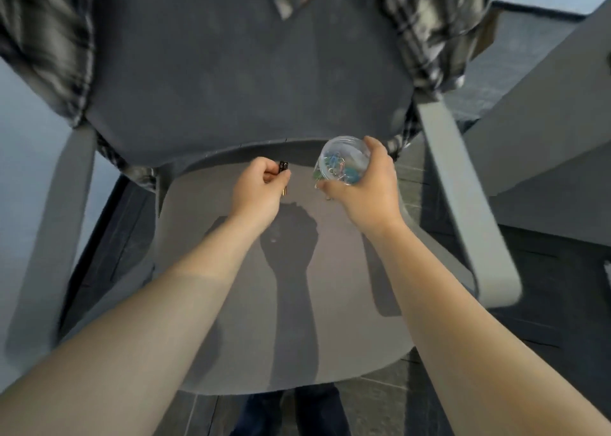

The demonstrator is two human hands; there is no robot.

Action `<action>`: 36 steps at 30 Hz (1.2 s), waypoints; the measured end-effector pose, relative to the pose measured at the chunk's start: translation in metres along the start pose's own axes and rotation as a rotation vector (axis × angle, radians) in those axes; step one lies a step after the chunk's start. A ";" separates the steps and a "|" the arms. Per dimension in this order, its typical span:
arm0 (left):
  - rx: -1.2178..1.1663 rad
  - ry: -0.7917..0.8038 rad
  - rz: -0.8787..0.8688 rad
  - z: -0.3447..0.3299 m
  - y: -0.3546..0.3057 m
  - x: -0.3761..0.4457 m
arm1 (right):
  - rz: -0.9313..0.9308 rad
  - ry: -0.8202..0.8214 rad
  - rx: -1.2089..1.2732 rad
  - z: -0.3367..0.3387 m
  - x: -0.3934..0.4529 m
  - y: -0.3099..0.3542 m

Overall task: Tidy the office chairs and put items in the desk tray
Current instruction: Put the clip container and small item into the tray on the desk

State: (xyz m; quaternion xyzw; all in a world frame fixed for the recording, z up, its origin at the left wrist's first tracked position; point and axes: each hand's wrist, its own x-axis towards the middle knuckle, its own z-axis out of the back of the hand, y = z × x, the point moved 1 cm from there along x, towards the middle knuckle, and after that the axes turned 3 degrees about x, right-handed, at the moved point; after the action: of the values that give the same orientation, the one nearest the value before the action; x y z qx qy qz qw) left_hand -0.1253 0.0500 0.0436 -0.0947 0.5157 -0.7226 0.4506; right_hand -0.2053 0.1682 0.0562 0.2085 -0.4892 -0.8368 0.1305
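Note:
A grey office chair [297,303] fills the view, seen from above. My left hand [259,187] hovers over the back of the seat, its fingers pinched on a small black binder clip [283,167]. My right hand [360,187] grips a clear round plastic container [344,158] holding several coloured paper clips, tilted with its mouth toward the left hand. A plaid shirt [426,25] hangs over the chair's backrest [248,72], draping down both sides.
Grey armrests [463,197] flank the seat left and right. A grey desk surface [545,105] lies at the right. Dark tiled floor [545,303] surrounds the chair. My legs show below the seat's front edge.

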 end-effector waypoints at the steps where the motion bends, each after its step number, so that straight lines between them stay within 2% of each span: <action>1: -0.010 0.015 -0.036 0.004 -0.019 -0.008 | 0.000 -0.030 0.008 0.013 -0.008 0.012; 8: -0.067 0.237 -0.317 0.020 -0.129 -0.085 | 0.035 -0.309 0.099 0.112 -0.088 0.078; 14: -0.081 0.507 -0.499 -0.014 -0.194 -0.183 | 0.000 -0.577 0.145 0.208 -0.188 0.084; 21: -0.021 0.874 -0.663 -0.094 -0.230 -0.335 | -0.149 -0.916 0.122 0.316 -0.331 0.045; 27: 0.060 1.164 -0.744 -0.168 -0.232 -0.477 | -0.269 -1.171 0.098 0.398 -0.462 -0.010; 30: 0.120 1.264 -0.792 -0.210 -0.226 -0.548 | -0.315 -1.243 0.107 0.438 -0.525 -0.041; 36: 0.198 1.359 -0.850 -0.276 -0.216 -0.655 | -0.406 -1.406 0.162 0.495 -0.621 -0.096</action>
State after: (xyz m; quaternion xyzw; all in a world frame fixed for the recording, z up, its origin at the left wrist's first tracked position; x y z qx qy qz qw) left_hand -0.0334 0.7362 0.3133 0.2179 0.5303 -0.7741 -0.2684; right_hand 0.1029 0.8555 0.3250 -0.2821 -0.4693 -0.7418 -0.3873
